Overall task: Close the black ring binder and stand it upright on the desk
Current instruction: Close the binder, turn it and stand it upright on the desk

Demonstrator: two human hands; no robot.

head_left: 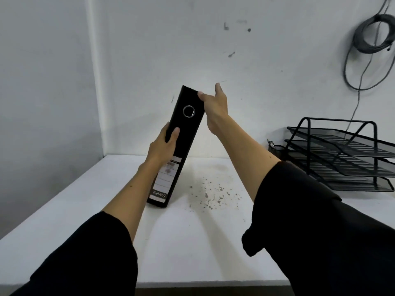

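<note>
The black ring binder (185, 133) is closed and stands on its lower end on the white desk (192, 242), spine toward me, its top leaning to the right. A metal finger ring and a white label show on the spine. My left hand (163, 144) grips the spine's left edge at mid height, thumb on the spine. My right hand (214, 107) is against the binder's upper right side, thumb touching the top corner, fingers spread behind it.
A black wire letter tray (342, 154) with three tiers stands at the desk's right back. Coiled grey cables (372, 35) hang on the wall above it. Dark specks stain the desk right of the binder. The wall corner is at the left.
</note>
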